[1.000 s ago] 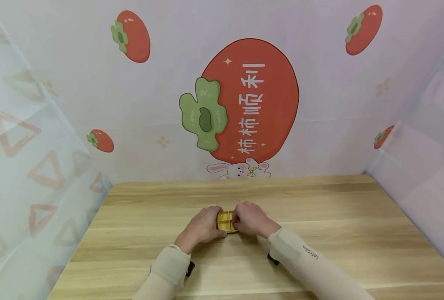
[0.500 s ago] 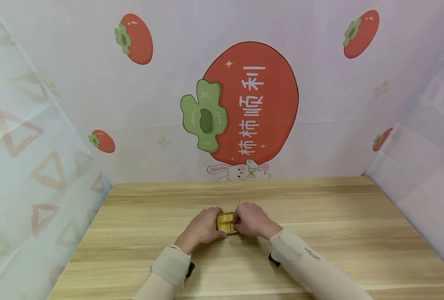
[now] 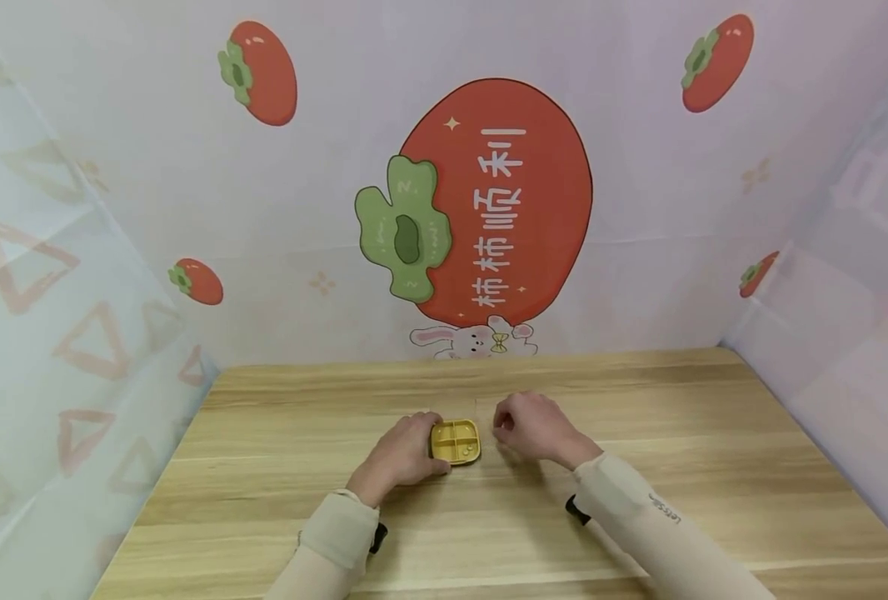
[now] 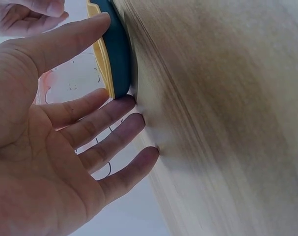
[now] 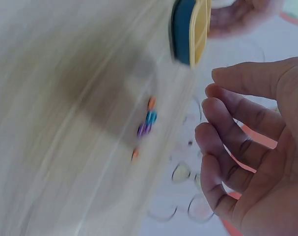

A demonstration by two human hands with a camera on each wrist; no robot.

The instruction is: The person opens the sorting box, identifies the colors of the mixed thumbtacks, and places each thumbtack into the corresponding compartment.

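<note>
A small four-compartment box (image 3: 445,452), yellow inside and dark teal outside (image 4: 120,54), stands on the wooden table. My left hand (image 3: 406,450) holds it at its left side, thumb at the near edge and fingertips at the far edge. In its front right compartment lie small pale round pieces (image 3: 467,451). Just right of the box hovers my right hand (image 3: 537,429), fingers loosely curled, with nothing visible between thumb and fingertips. Below that hand, the right wrist view shows small orange (image 5: 151,103), teal (image 5: 151,117) and purple (image 5: 144,130) bead-like pieces on the table.
Another small orange piece (image 5: 135,154) lies a little apart from the others. Behind the wooden table (image 3: 639,467) hangs a white backdrop (image 3: 324,167) printed with red persimmons. Pale side curtains (image 3: 54,333) close off the left and right.
My right hand has drawn back from over the box to its right, uncovering the right compartments and the small pieces there. The left hand keeps its hold on the box.
</note>
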